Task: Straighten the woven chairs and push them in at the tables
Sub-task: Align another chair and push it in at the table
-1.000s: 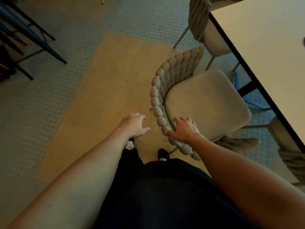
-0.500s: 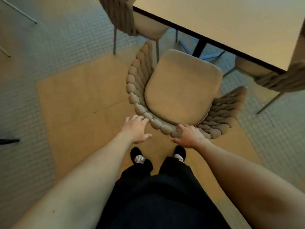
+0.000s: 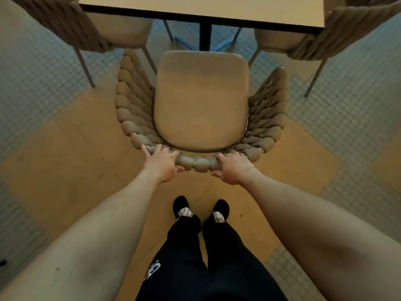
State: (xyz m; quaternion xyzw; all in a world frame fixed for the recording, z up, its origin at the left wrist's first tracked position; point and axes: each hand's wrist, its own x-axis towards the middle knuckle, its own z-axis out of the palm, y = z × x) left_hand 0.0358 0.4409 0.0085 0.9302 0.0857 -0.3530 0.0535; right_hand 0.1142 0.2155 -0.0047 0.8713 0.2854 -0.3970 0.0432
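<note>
Two hands meet the chair at the middle of the frame, and we start from them. Our left hand (image 3: pixel 161 162) lies on the braided top rail of the woven chair (image 3: pixel 200 98), fingers spread and fairly straight across the rope, thumb tucked under toward the lower edge; it rests on the rail rather than wrapping it. Our right hand (image 3: pixel 233 168) sits just beside it to the right on the same rail, fingers curled over the top of the braid and thumb below, gripping it. A short stretch of rail shows between the two hands.

From the hands the chair runs up the frame: its cushioned seat lies directly above them, with the woven sides flaring out left and right. The front edge of the seat points at the bench (image 3: pixel 201 9) across the top of the frame, near its dark edge but not under it.

Beyond the seat, the dark bench leg (image 3: pixel 205 36) stands straight in line with it. A second woven chair (image 3: pixel 71 25) fills the upper left, its metal leg close to the left side of our chair. A third chair (image 3: pixel 338 33) sits in the upper right. Below the hands, our feet (image 3: pixel 200 210) stand on the tan floor panel (image 3: pixel 71 153), with small grey tiles at both sides.
</note>
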